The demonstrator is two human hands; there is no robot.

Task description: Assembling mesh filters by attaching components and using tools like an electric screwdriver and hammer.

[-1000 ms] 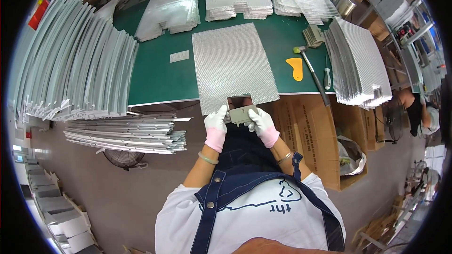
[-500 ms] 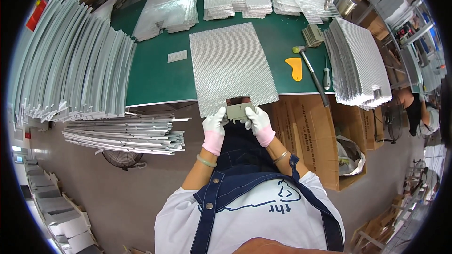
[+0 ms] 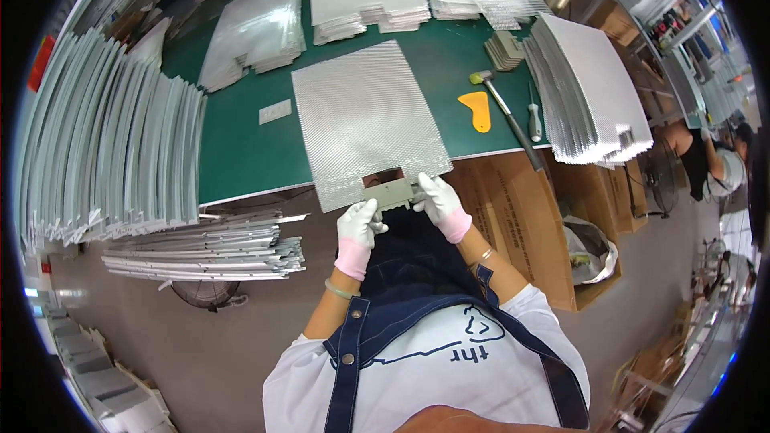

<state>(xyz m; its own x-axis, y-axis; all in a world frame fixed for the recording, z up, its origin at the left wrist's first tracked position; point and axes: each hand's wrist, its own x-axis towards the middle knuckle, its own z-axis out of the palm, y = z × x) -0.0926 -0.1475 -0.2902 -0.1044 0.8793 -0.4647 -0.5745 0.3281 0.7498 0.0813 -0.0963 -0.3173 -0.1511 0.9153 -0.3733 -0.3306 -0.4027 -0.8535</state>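
Note:
A silver mesh sheet with a rectangular notch lies on the green table, its notched end reaching past the near edge. At the notch sits a small grey-green plate with a toothed lower edge. My right hand, in a white glove with a pink cuff, pinches the plate's right end between thumb and fingers. My left hand, gloved alike, is closed beside the plate's lower left corner. Whether it touches the plate, or what its fingers hold, I cannot make out.
To the right lie a mallet, a yellow scraper, a screwdriver, stacked grey-green plates and a mesh stack. Grey metal strips crowd the left. Cardboard boxes stand below the table; a person is at far right.
The view has shifted, moving the table's contents left in the picture. My left hand has dropped from the plate's left end to below its lower left corner. The right hand still grips the plate.

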